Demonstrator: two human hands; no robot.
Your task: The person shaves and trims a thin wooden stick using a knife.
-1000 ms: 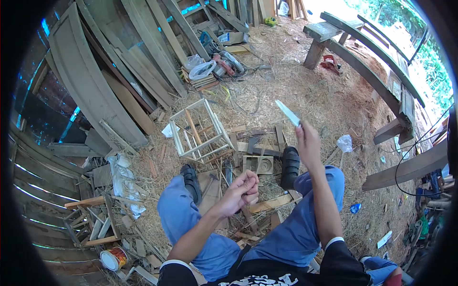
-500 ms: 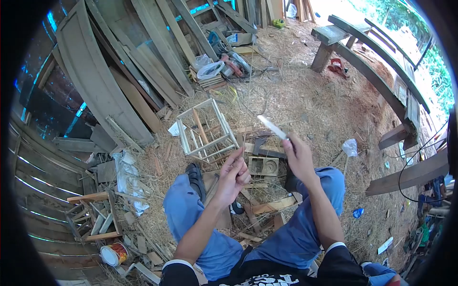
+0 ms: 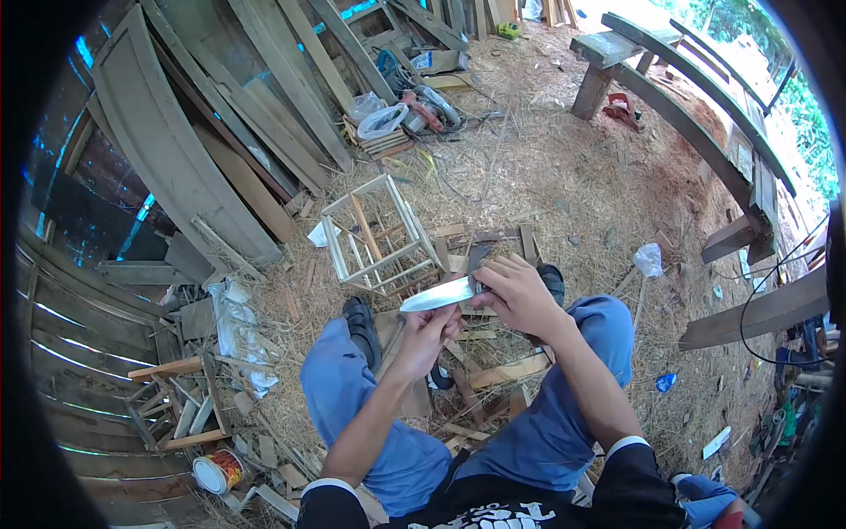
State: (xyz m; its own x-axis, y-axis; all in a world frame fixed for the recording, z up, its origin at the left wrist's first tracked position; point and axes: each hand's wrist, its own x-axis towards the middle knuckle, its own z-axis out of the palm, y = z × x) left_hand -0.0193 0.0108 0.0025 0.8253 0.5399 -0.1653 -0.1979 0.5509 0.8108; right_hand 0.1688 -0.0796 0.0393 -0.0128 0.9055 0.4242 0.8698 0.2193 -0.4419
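My right hand (image 3: 522, 296) is closed round the handle of a knife (image 3: 435, 294). The wide, shiny blade points left and lies across the top of my left hand (image 3: 421, 342). The fingers of my left hand are pinched together just under the blade. They hold a thin wooden strip, now mostly hidden by the knife and hands. Beyond my hands, an openwork frame of thin wooden bars (image 3: 367, 227) stands on the ground. Between my feet lie wood offcuts (image 3: 509, 371).
Boards and a panel door (image 3: 159, 115) lean at the left. A second small wooden frame (image 3: 189, 438) and a paint can (image 3: 217, 471) sit lower left. Power tools and plastic bags (image 3: 384, 122) lie at the back. A long wooden bench (image 3: 696, 123) runs along the right. Shavings cover the ground.
The knife has swung down and left, from pointing away above the strip to lying across my left hand. My right hand has moved left, closer to my left hand.
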